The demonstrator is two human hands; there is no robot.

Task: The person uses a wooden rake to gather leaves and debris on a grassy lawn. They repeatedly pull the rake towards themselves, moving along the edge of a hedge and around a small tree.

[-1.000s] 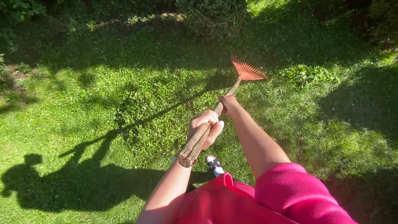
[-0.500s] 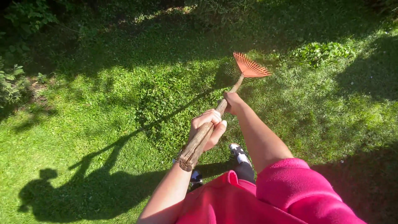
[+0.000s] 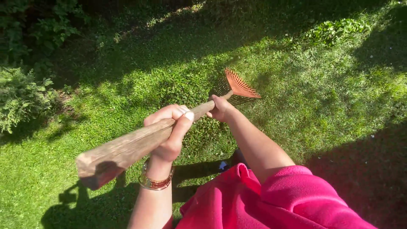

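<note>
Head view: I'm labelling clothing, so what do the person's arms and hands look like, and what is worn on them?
Both forearms are bare. The left hand has a gold bracelet with reddish bands at the wrist and a pale nail on the thumb. The right hand shows nothing worn. A bright pink sleeve covers the right upper arm.

We see the orange fan-shaped plastic rake head (image 3: 240,86) bright against the green sunlit grass lawn (image 3: 322,101) | pale brown grained wooden handle (image 3: 140,142) behind that head | gold and red banded bracelet (image 3: 155,182) below the handle | vivid pink fabric garment (image 3: 271,199) right of the bracelet | dark green leafy shrub (image 3: 21,95) far left of the rake head.
</note>
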